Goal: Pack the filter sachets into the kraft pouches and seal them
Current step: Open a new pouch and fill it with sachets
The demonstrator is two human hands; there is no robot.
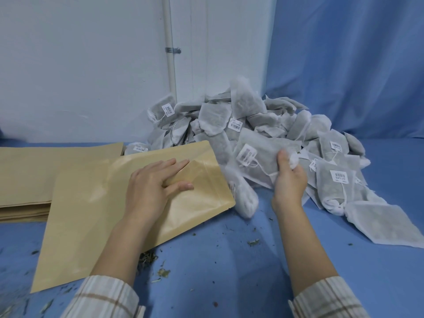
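A blue cloth covers the table, strewn with dried herb crumbs, with a white wall behind. The left hand holds a kraft pouch at its mouth, fingers slipped into the opening and thumb on the outside, spreading it. The right hand pinches the gathered end of a filter sachet lifted off the pile of sachets. A stack of empty pouches lies at the left. This looks like the filling step; next the sachet must be steered into the open mouth without crumpling
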